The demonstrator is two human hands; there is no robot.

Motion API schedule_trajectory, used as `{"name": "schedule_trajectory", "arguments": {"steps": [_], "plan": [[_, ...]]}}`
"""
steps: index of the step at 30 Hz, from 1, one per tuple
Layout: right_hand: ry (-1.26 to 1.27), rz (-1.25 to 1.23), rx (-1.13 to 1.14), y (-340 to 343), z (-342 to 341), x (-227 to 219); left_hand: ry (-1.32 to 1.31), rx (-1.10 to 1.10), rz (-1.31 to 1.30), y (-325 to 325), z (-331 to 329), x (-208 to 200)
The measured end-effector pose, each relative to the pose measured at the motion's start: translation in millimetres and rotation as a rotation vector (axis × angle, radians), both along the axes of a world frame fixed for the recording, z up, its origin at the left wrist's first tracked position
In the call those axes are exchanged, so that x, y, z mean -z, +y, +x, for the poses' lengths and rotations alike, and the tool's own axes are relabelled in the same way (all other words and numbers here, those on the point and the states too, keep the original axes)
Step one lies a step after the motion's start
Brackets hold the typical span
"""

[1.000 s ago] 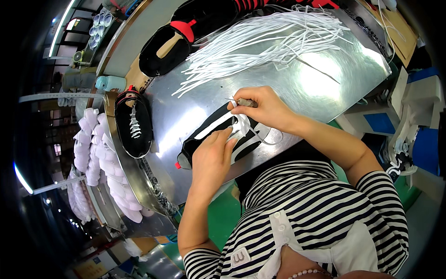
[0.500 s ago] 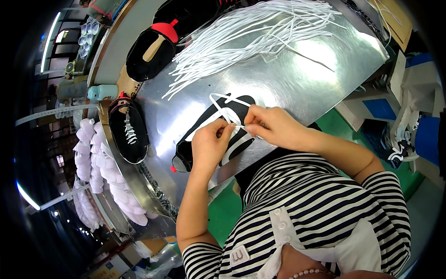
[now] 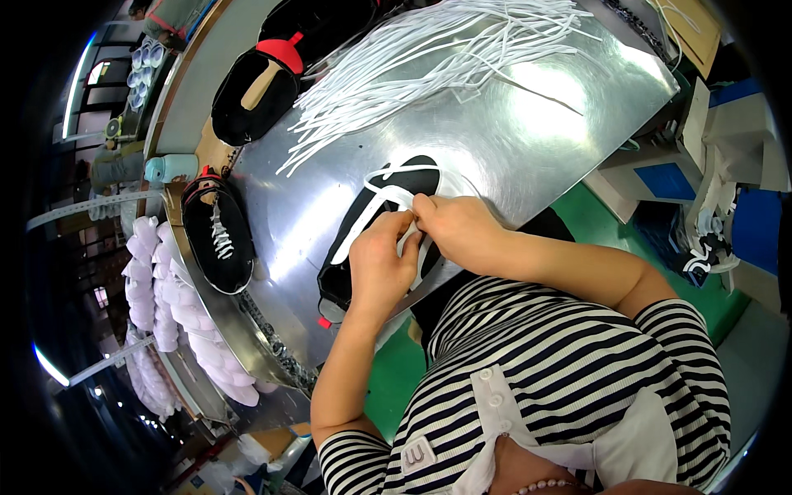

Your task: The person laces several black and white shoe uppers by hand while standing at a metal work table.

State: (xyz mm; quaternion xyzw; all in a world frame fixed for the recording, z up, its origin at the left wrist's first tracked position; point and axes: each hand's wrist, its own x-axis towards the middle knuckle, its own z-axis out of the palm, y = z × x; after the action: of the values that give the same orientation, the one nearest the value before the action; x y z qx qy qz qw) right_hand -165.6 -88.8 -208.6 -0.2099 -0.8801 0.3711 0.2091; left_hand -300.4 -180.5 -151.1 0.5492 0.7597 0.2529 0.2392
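Note:
A black shoe upper (image 3: 360, 210) with white trim and a small red tab lies on the metal table in front of me. A white shoelace (image 3: 375, 188) loops over its lacing area. My left hand (image 3: 382, 257) is pinched on the lace at the middle of the shoe, its wrist over the heel side. Right beside it my right hand (image 3: 458, 229) grips the lace too, thumb and forefinger pressed together. The two sets of fingertips meet, and they hide the eyelets and the lace between them.
Many loose white laces (image 3: 429, 66) are spread over the far part of the metal table (image 3: 487, 148). A laced black shoe (image 3: 216, 235) stands at the left edge, with a black shoe with a red tab (image 3: 252, 95) beyond. A light blue bottle (image 3: 172, 168) is near them.
My right hand has moved left and closer in against my left hand. The shoe has turned slightly more upright under them, and its red tab has shifted right.

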Motion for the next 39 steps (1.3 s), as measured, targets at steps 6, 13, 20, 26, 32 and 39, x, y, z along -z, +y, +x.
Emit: {"name": "schedule_trajectory", "arguments": {"steps": [6,13,20,26,32,39], "plan": [[-0.267,-0.237,-0.123,16.9,20.0,-23.7,0.252,0.091,0.124,-14.3,0.6,-1.4],[0.065,-0.831,0.133,94.3,38.6,-38.8,0.584,0.289,0.392,-31.5,10.5,-5.9],[0.15,-0.649,0.059,66.0,7.8,-29.1,-0.475,0.152,-0.315,-48.9,-60.1,-17.5],[0.199,-0.608,0.053,41.0,-0.9,-15.7,-0.758,-0.145,-0.601,-32.4,-52.2,-10.6],[0.167,-0.687,0.072,32.6,3.5,-24.1,-1.095,-0.103,-0.34,-27.3,-44.4,16.8],[0.081,-0.905,0.184,41.5,0.3,-5.9,-0.266,-0.264,-0.016,-39.3,-58.7,26.2]]}}
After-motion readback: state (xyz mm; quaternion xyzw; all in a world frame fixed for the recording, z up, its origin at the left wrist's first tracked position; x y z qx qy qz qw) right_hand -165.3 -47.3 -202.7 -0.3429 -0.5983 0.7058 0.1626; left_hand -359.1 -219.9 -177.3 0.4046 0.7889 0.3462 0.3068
